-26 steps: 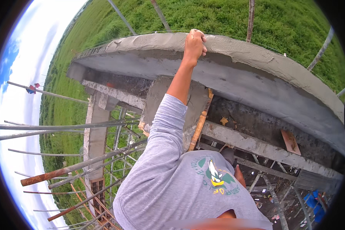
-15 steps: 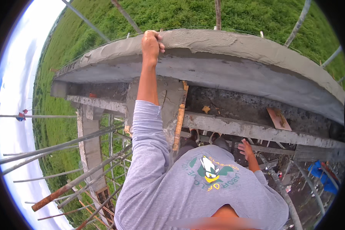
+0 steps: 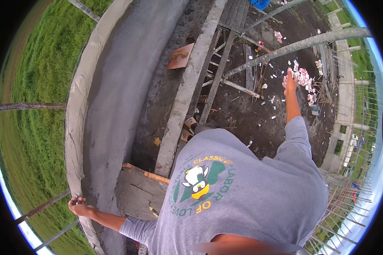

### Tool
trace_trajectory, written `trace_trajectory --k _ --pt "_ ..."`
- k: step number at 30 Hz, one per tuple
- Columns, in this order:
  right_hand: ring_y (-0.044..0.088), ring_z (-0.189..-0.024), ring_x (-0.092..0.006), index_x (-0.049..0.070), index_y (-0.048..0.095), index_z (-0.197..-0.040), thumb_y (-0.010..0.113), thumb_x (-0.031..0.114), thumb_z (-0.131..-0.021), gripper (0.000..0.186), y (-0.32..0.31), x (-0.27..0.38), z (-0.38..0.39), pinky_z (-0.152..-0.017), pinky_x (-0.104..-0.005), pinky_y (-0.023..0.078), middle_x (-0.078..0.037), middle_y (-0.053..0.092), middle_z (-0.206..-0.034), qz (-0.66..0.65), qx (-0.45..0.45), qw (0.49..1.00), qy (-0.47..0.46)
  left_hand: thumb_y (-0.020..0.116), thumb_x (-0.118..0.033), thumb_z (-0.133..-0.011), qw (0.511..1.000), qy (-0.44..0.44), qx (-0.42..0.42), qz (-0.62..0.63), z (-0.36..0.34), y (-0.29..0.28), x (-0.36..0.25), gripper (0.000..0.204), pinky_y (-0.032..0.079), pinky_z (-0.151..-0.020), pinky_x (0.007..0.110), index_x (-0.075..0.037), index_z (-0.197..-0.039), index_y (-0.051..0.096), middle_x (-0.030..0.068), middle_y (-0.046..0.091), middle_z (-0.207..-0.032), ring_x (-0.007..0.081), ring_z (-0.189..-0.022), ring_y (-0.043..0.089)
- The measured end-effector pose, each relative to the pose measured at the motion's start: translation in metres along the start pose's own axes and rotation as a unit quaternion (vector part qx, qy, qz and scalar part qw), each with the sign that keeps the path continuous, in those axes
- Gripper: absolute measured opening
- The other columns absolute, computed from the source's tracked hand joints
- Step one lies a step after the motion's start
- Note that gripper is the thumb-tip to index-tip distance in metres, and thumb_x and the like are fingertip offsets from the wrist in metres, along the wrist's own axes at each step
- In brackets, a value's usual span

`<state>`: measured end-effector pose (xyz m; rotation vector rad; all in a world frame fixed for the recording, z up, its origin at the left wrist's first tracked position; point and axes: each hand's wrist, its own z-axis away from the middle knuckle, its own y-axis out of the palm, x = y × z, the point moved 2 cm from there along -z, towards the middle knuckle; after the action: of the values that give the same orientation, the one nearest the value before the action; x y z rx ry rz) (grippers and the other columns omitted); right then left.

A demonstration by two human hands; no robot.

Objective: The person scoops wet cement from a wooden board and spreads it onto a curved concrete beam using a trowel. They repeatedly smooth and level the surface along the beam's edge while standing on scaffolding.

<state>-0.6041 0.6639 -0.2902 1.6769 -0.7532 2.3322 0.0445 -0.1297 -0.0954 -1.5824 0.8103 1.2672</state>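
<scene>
My left hand (image 3: 79, 207) rests at the rim of the curved concrete wall (image 3: 77, 89), its fingers curled over the rough grey top edge. The top band looks freshly plastered, and the inner face is smoother. My right hand (image 3: 290, 83) is held out in the air to the right with its fingers stretched, holding nothing. Between the wall and my body, a reddish-brown flat board (image 3: 181, 56) with a smear on it lies against the concrete beam (image 3: 187, 80). A strip of wood (image 3: 147, 173) borders a grey mortar-covered slab (image 3: 136, 189) near my left forearm.
My shoes (image 3: 187, 129) are beside the beam. Metal scaffold pipes (image 3: 298, 46) cross on the right, high above dark ground scattered with white and pink debris (image 3: 304, 80). Other pipes (image 3: 30, 107) stick out past the wall over green grass. A small yellow object (image 3: 153, 211) lies on the slab.
My view and body have turned to the right. My right arm has stretched outward, away from my body. My left hand is still at the wall's top edge, now at the lower left.
</scene>
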Motion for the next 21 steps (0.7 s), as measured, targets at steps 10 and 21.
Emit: trace_trajectory --k 10,21 --pt "0.058 -0.126 -0.0353 -0.013 0.023 -0.153 0.097 0.046 -0.068 0.127 -0.073 0.319 -0.192 -0.107 -0.0460 0.050 -0.026 0.041 -0.152 -0.065 -0.131 0.951 -0.274 0.038 -0.022 -0.097 0.998 -0.006 -0.057 -0.001 -0.011 0.005 0.003 0.019 0.045 -0.059 0.032 -0.010 -0.097 0.052 0.0046 0.058 -0.089 0.0171 -0.063 0.051" --pt "0.068 -0.101 -0.0354 -0.008 0.055 -0.133 0.085 0.054 -0.076 0.090 -0.083 0.309 -0.304 -0.089 -0.0500 0.055 -0.025 0.067 -0.119 -0.028 -0.058 0.963 -0.260 0.040 -0.022 -0.095 0.995 0.017 -0.090 -0.051 -0.024 0.007 0.009 0.018 0.044 -0.061 0.032 -0.010 -0.091 0.052 0.0047 0.058 -0.087 0.0173 -0.064 0.049"
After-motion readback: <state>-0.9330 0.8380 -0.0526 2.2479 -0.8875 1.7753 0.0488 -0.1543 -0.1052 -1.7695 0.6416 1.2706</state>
